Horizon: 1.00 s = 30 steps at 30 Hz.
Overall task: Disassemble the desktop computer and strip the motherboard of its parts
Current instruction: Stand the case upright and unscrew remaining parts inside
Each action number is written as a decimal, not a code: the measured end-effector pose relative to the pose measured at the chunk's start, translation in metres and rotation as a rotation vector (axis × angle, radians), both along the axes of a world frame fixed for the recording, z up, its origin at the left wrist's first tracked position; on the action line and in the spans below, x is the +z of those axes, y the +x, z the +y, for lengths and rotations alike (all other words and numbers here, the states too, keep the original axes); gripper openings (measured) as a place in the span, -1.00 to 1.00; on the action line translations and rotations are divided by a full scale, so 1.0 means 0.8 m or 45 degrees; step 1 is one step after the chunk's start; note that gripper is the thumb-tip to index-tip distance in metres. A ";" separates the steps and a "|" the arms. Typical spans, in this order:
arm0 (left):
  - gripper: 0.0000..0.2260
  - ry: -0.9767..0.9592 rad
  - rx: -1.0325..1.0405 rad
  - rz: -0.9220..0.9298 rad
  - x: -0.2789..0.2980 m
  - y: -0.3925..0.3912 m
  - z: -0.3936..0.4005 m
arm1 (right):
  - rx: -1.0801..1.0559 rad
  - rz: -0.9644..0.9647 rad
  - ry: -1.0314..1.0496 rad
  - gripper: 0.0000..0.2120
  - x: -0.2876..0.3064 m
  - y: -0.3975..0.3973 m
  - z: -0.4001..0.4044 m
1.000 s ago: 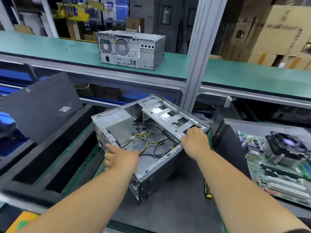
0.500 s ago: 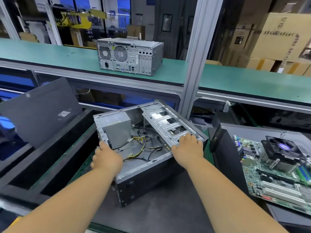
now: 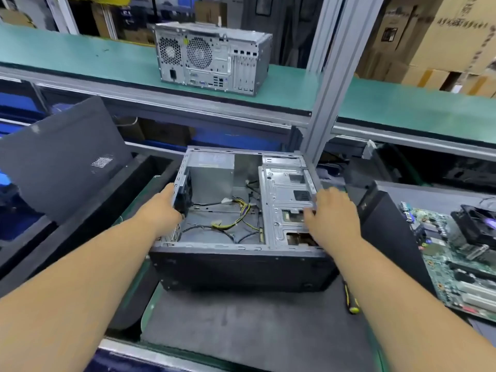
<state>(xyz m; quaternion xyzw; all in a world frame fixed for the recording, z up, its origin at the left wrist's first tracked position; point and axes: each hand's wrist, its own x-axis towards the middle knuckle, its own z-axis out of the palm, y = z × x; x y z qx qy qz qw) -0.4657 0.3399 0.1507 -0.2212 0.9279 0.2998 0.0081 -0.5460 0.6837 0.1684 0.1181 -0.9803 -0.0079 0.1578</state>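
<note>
An open grey computer case (image 3: 241, 248) lies on its side on a dark mat, its opening facing up. Inside it I see a power supply (image 3: 212, 175), loose yellow and black cables (image 3: 233, 221) and a metal drive cage (image 3: 287, 202). My left hand (image 3: 163, 208) grips the case's left wall, by the rear fan. My right hand (image 3: 332, 216) grips the right edge of the drive cage, thumb on top. A bare motherboard (image 3: 456, 264) with a black cooler fan (image 3: 477, 224) lies to the right on another panel.
A second closed case (image 3: 212, 57) stands on the green upper shelf. A dark side panel (image 3: 61, 157) leans at the left over black trays. A yellow-handled screwdriver (image 3: 350, 299) lies on the mat under my right forearm. A metal upright (image 3: 335, 76) rises behind the case.
The case has turned from a diagonal position to square with me, and sits closer. Both hands stayed on it, left on the rear wall, right on the drive cage.
</note>
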 end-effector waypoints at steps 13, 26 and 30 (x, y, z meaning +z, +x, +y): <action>-0.27 0.033 -0.331 -0.036 -0.003 -0.077 -0.059 | -0.529 -0.488 -0.392 -0.40 -0.028 0.028 -0.022; -0.49 0.132 -0.396 0.095 0.014 -0.105 -0.058 | -0.657 -0.581 0.191 -0.42 -0.026 0.098 -0.034; -0.51 0.286 -0.111 0.243 0.015 -0.078 -0.061 | -0.705 -0.672 -0.081 -0.49 -0.015 0.091 -0.023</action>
